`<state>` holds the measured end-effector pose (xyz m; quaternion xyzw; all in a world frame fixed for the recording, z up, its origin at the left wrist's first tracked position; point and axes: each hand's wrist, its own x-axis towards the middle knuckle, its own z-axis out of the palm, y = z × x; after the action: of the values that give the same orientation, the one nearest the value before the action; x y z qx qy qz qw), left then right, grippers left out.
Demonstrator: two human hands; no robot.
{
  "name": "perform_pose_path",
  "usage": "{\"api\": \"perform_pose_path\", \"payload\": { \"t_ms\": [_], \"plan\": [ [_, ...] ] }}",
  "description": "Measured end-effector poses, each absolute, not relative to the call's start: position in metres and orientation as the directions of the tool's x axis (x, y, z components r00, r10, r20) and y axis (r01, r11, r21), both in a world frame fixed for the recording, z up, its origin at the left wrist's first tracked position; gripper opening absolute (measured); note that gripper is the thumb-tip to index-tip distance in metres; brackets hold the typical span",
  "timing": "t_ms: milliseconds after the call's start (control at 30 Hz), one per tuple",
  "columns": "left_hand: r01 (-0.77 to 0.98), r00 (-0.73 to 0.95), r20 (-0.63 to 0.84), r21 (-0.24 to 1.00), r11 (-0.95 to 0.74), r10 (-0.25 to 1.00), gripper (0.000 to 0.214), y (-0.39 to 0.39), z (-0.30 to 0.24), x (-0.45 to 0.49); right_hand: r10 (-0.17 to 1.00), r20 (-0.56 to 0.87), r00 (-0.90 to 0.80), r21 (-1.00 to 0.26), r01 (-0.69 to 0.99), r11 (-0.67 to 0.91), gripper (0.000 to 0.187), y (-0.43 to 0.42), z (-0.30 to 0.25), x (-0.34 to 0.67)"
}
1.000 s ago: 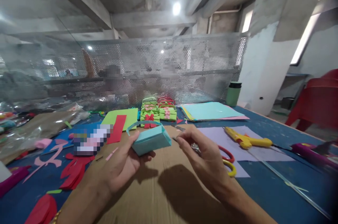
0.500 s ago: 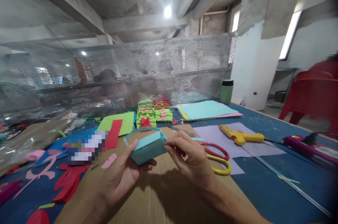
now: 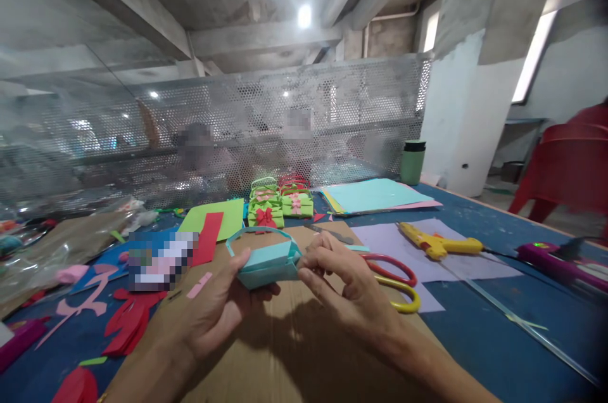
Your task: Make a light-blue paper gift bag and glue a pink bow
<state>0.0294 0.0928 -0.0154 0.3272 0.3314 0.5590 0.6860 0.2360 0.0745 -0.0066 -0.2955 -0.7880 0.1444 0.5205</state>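
Observation:
A small light-blue paper bag [image 3: 266,262] with a thin looped handle is tilted above the cardboard. My left hand [image 3: 230,301] grips it from the left, thumb on the top and fingers beneath. With thumb and fingertips, my right hand [image 3: 346,276] pinches the bag's right end, where a folded flap stands partly open. Just right of this hand, scissors with red and yellow handles [image 3: 406,298] lie partly hidden. Behind the bag stand several small green paper bags [image 3: 266,210] with red or pink bows.
A yellow glue gun [image 3: 441,246] rests on lilac paper [image 3: 494,267] at the right. Stacked coloured sheets [image 3: 380,195] and a green bottle [image 3: 412,165] are farther back. Red felt-like cutouts [image 3: 126,324] and a pink strip [image 3: 199,286] lie left. Brown cardboard [image 3: 280,352] covers the table's middle.
The bag has tilted slightly, and its right-end flap shows more open between my fingers. Both hands keep their hold. The whole view has shifted a little.

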Motion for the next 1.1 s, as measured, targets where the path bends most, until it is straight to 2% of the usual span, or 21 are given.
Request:
{"api": "perform_pose_path", "payload": {
  "t_ms": [200, 400, 600, 767, 867, 1000, 1100],
  "plan": [
    [-0.516, 0.154, -0.053, 0.847, 0.126, 0.987, 0.026, 0.094, -0.018, 0.023, 0.697, 0.698, -0.167, -0.622, 0.342, 0.705, 0.018, 0.075, 0.001, 0.242],
    [-0.507, 0.221, -0.046, 0.848, 0.156, 0.974, 0.031, 0.094, -0.02, 0.02, 0.811, 0.54, -0.225, -0.778, 0.235, 0.583, 0.016, 0.079, 0.001, 0.245],
    [-0.545, 0.225, -0.057, 0.82, 0.174, 0.973, 0.031, 0.093, -0.019, 0.02, 0.836, 0.481, -0.263, -0.834, 0.157, 0.529, 0.017, 0.078, 0.001, 0.242],
    [-0.522, 0.274, -0.075, 0.826, 0.213, 0.959, 0.032, 0.092, -0.019, 0.02, 0.844, 0.43, -0.32, -0.888, 0.021, 0.46, 0.024, 0.075, 0.004, 0.241],
    [-0.52, 0.296, -0.091, 0.819, 0.241, 0.951, 0.035, 0.092, -0.019, 0.02, 0.822, 0.459, -0.336, -0.87, 0.016, 0.492, 0.024, 0.072, 0.005, 0.242],
    [-0.54, 0.282, -0.142, 0.794, 0.279, 0.949, 0.031, 0.092, -0.019, 0.019, 0.739, 0.625, -0.252, -0.739, 0.116, 0.664, 0.015, 0.067, 0.006, 0.247],
    [-0.53, 0.288, -0.205, 0.78, 0.334, 0.935, 0.024, 0.094, -0.017, 0.017, 0.681, 0.692, -0.242, -0.662, 0.165, 0.731, 0.012, 0.067, 0.008, 0.248]
  ]
}}
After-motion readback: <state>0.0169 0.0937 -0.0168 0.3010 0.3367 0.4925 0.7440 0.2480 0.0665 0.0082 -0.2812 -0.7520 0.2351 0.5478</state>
